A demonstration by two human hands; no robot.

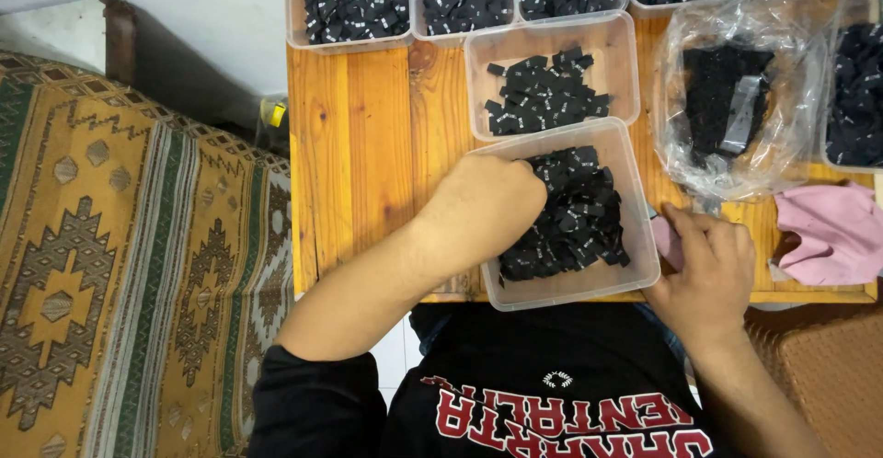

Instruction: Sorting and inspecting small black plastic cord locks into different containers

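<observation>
The left hand [487,205] reaches into the nearest clear tub [635,269], its curled fingers buried among small black labels [575,219], so whether it grips any cannot be told. The right hand [708,265] rests just right of that tub on the wooden surface [359,145], fingers loosely bent over a pink cloth [832,233], holding nothing visible. Beyond sits a second tub [547,76] of labels, with a crumpled plastic bag [736,90] beside it. Farther still, a row of fuller tubs [354,3] lines the edge.
</observation>
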